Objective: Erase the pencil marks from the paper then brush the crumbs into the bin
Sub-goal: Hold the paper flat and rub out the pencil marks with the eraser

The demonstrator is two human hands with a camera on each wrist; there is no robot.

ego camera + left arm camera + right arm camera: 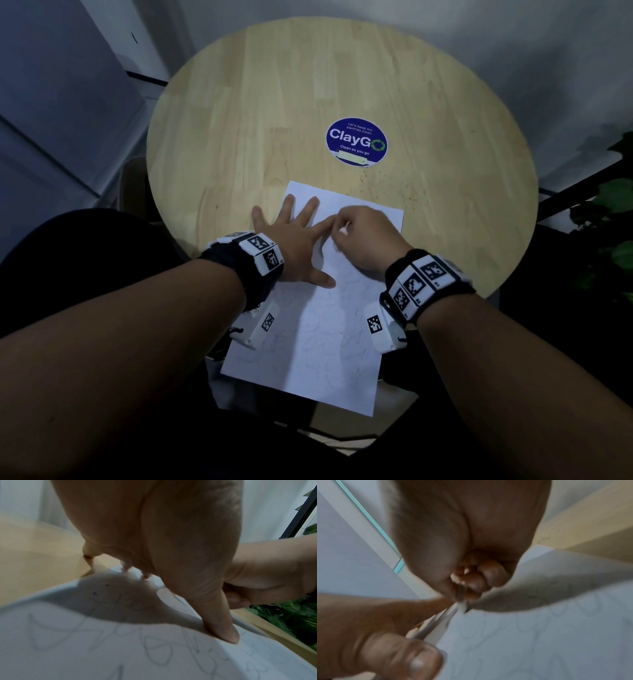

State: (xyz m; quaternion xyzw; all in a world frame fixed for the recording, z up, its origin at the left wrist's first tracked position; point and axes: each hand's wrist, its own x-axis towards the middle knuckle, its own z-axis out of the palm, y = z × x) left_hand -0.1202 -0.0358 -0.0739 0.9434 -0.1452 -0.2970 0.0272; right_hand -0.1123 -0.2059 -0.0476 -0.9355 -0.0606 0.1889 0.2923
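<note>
1. Nearest, the paper (318, 329) lies on the round table (239, 113), overhanging its near edge.
2. Only the left wrist view shows the left hand (298, 236) with splayed fingers pressing it.
3. Farther, the right hand (368, 236) pinches what may be an eraser (344, 229).
4. Crumbs (387, 186) lie beyond.

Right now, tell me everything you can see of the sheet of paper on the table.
The paper is a white rectangular sheet lying flat on the round wooden table, its near end past the table's edge. Faint grey pencil loops cover the near part; the far part looks mostly blank. The left hand presses it with spread fingers, the thumb flat on it. The right hand grips a small white eraser at the sheet. Dark crumbs lie on it.
</note>
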